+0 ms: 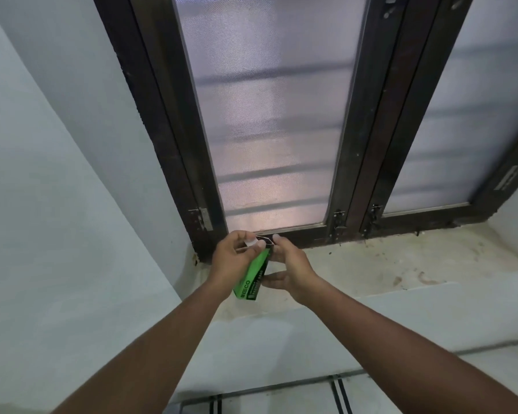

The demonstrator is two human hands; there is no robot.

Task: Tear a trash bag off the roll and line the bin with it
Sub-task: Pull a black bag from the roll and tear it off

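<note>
A green and black trash bag box (251, 279) is held tilted in front of me, above the window sill, its open top end pointing up toward the window. My right hand (290, 271) grips the box from the right side, thumb under it. My left hand (234, 256) is at the open top end, its fingertips pinching something white at the box mouth. The roll inside the box is hidden. No bin is in view.
A stained pale window sill (386, 264) runs to the right under a dark-framed window (266, 115) with mesh panes and small latches. White walls stand on the left and below the sill. A striped surface shows at the bottom edge.
</note>
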